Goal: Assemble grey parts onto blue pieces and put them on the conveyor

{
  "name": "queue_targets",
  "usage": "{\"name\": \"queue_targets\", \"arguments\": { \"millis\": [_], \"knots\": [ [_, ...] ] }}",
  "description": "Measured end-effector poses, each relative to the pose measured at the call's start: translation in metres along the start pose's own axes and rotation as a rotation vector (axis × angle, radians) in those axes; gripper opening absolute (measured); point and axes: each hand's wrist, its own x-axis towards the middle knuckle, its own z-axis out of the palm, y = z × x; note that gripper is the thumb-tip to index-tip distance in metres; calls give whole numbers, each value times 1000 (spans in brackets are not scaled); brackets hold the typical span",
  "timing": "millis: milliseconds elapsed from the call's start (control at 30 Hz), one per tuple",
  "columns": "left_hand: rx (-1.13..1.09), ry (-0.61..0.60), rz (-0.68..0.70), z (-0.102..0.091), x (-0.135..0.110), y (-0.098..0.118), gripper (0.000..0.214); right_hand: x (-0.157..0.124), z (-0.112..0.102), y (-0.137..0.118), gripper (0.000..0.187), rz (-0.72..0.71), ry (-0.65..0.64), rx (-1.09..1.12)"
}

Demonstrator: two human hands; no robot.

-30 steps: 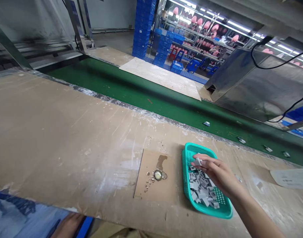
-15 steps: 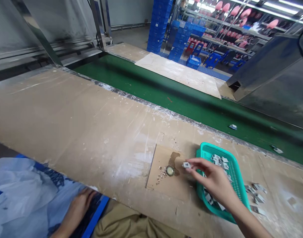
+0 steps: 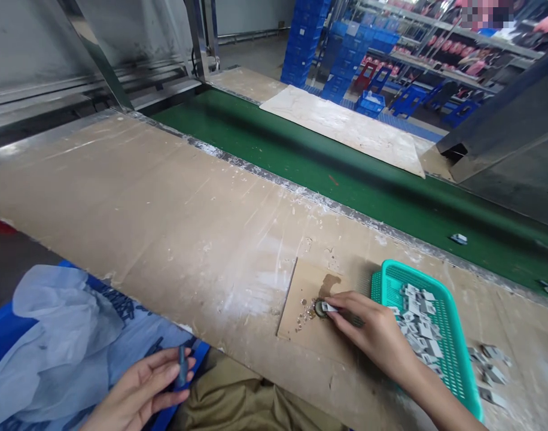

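My right hand (image 3: 373, 334) pinches a small grey piece (image 3: 329, 307) and holds it against a small round glue cap (image 3: 320, 307) on a brown card (image 3: 307, 311) lying on the workbench. Just right of that hand stands a teal mesh basket (image 3: 453, 335) with several more grey pieces inside. My left hand (image 3: 137, 392) is down below the bench edge, over a pale plastic bag (image 3: 58, 335). Its fingers curl around a short dark stick-like part (image 3: 182, 365).
A green conveyor belt (image 3: 328, 173) runs behind the bench and carries a few stray grey pieces (image 3: 459, 239). Several loose grey pieces (image 3: 492, 368) lie on the bench right of the basket. A metal hood (image 3: 511, 143) hangs at the right, with blue crates (image 3: 307, 42) beyond.
My right hand carried a grey piece out of the basket leftward and down onto the glue cap. My left hand came up from the bag with a dark part in it.
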Motion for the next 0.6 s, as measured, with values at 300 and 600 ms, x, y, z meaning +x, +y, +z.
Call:
{"name": "queue_targets", "arguments": {
  "millis": [300, 600],
  "knots": [
    [-221, -457, 237, 144, 2, -23, 27, -16, -19, -49, 17, 343, 127, 584],
    [-237, -528, 273, 181, 5, -30, 26, -22, -15, -67, 24, 504, 137, 735]
  ]
}}
